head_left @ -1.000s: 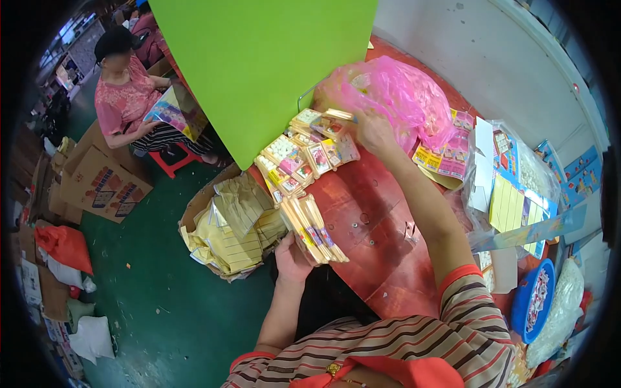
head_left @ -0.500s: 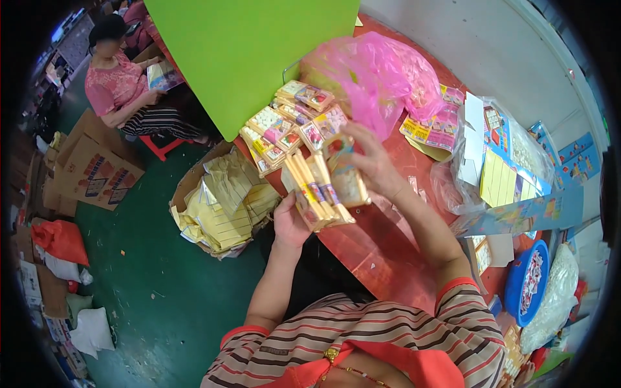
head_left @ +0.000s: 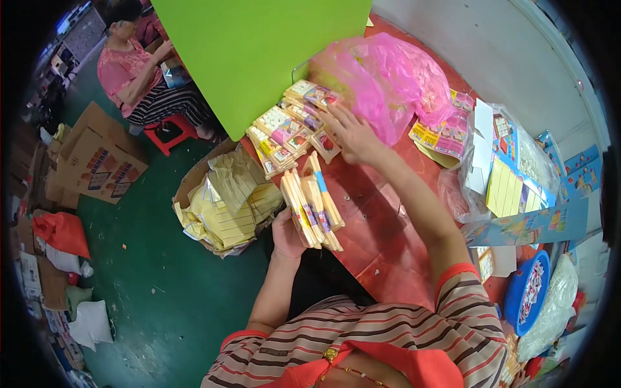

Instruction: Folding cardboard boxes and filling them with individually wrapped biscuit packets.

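My left hand [head_left: 288,237] is closed around a stack of thin wooden-edged packs [head_left: 313,210], held on edge over the table's near left side. Purple, yellow and blue printed bands wrap the packs. My right hand [head_left: 354,137] reaches over the red table [head_left: 381,226] with its fingers stretched out. Its fingertips are at the right side of a pile of similar flat packs [head_left: 275,124], which show white pieces and printed strawberry pictures. I cannot tell whether they touch the pile.
A pink plastic bag [head_left: 420,84] lies behind the pile, beside a green panel [head_left: 259,52]. Printed sheets [head_left: 446,132], clear bags and a blue basin [head_left: 525,291] stand rightward. Left are a carton of yellow paper [head_left: 226,207] and a seated person [head_left: 139,77].
My right hand has let go of a pack near the stack and moved up-left to the pile. The left hand's stack is now turned more upright. The seated person's arms have lifted.
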Tool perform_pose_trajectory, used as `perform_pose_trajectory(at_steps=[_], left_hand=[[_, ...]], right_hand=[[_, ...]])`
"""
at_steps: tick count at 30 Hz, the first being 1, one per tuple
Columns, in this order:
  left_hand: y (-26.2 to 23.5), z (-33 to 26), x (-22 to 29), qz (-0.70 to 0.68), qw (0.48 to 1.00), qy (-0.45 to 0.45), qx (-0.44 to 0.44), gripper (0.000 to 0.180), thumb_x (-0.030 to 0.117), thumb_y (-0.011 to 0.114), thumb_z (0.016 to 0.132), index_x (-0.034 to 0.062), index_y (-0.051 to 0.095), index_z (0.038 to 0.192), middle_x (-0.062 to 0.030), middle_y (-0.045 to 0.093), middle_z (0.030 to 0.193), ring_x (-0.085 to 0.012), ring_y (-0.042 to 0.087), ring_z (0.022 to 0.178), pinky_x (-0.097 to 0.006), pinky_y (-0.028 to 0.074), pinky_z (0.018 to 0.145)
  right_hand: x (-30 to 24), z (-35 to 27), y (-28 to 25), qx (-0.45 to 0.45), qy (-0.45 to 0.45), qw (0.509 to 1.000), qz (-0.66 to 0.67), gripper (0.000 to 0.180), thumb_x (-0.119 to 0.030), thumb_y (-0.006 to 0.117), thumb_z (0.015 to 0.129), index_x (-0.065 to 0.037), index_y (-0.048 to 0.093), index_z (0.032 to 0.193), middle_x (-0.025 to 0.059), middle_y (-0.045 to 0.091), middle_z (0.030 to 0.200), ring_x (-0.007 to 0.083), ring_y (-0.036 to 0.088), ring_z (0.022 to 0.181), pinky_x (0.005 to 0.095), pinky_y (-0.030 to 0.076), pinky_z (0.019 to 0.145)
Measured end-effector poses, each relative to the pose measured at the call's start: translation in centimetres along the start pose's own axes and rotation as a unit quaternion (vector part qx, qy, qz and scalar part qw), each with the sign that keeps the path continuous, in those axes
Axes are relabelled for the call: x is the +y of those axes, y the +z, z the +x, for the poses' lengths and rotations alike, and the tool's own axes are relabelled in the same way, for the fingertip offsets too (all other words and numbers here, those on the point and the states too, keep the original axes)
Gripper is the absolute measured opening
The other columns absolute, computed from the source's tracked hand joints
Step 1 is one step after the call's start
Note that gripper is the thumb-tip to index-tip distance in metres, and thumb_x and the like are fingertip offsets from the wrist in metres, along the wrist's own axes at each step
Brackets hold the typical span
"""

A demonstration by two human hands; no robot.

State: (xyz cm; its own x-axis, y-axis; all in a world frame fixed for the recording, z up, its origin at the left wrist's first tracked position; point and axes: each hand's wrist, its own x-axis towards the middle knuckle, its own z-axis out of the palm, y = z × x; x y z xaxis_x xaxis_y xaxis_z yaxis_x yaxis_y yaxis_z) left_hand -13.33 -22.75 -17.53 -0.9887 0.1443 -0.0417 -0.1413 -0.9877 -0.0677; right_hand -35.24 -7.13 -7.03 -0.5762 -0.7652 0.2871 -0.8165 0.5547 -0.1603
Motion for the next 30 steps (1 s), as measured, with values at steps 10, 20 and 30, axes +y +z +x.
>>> perform_pose_trajectory(at_steps=[10, 20, 30], left_hand=[[-2.1, -0.2, 1.6, 0.037, 0.999, 0.018, -0.022, 0.067, 0.033, 0.056, 0.087, 0.0019, 0.037, 0.144, -0.0283, 0.046, 0.138, -0.0437, 0.053, 0.118, -0.064, 0.044, 0.094], [-0.4, -2.0, -0.3, 0.062, 0.994, 0.064, 0.058, 0.046, 0.026, 0.049, 0.094, 0.0018, 0.049, 0.133, -0.0164, 0.061, 0.124, -0.0338, 0.060, 0.111, -0.052, 0.047, 0.098], [-0.9, -0.4, -1.5, 0.075, 0.997, 0.019, -0.009, 0.049, 0.028, 0.048, 0.095, 0.0035, 0.045, 0.138, -0.0143, 0.056, 0.133, -0.0321, 0.056, 0.119, -0.051, 0.043, 0.103]], right_hand=[[2.9, -0.6, 0.0, -0.175, 0.065, 0.980, -0.075, 0.075, -0.014, 0.070, 0.065, -0.011, 0.043, 0.135, 0.0101, 0.046, 0.131, 0.0294, 0.044, 0.126, 0.0527, 0.037, 0.101], [-2.0, -6.0, -0.4, -0.180, 0.178, 0.966, -0.057, 0.064, -0.046, 0.070, 0.070, -0.009, 0.054, 0.121, 0.0120, 0.055, 0.116, 0.0295, 0.051, 0.116, 0.0525, 0.037, 0.096], [-6.4, -11.1, -0.6, -0.113, 0.302, 0.946, -0.017, 0.071, -0.057, 0.066, 0.076, -0.001, 0.053, 0.118, 0.0145, 0.051, 0.118, 0.0316, 0.048, 0.117, 0.0515, 0.042, 0.090]])
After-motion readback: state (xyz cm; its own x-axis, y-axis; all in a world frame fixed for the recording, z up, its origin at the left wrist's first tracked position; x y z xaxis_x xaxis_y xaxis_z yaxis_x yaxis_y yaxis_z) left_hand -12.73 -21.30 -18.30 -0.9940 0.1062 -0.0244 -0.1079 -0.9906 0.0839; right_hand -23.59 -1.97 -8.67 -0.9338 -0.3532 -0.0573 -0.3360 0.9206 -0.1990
